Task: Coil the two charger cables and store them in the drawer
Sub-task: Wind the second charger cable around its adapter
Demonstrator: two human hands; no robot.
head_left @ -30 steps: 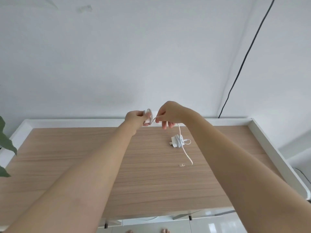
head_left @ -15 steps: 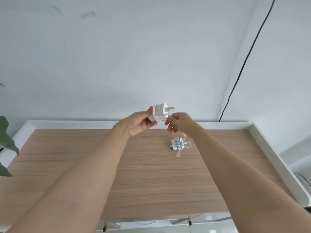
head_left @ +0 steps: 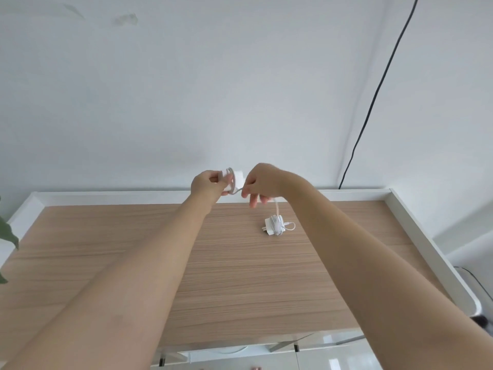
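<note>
My left hand (head_left: pixel 206 184) grips a white charger block (head_left: pixel 236 180) above the far edge of the wooden table (head_left: pixel 240 276), with white cable wound around the block. My right hand (head_left: pixel 260 182) pinches that white cable (head_left: pixel 277 206) just right of the block; a short loose tail hangs below my fingers. A second white charger (head_left: pixel 274 226), its cable wrapped in a tight bundle around it, lies on the table right of centre, below my right hand. No drawer is in view.
A raised white rim (head_left: pixel 416 228) frames the table on the back and sides. A black wire (head_left: pixel 373 97) runs down the wall at the right. Green plant leaves (head_left: pixel 8 233) poke in at the left edge. White glossy floor shows below the near table edge.
The hanging cable tail has become much shorter as more cable went around the block. My left hand has turned the block over, and my right hand has circled around it.
</note>
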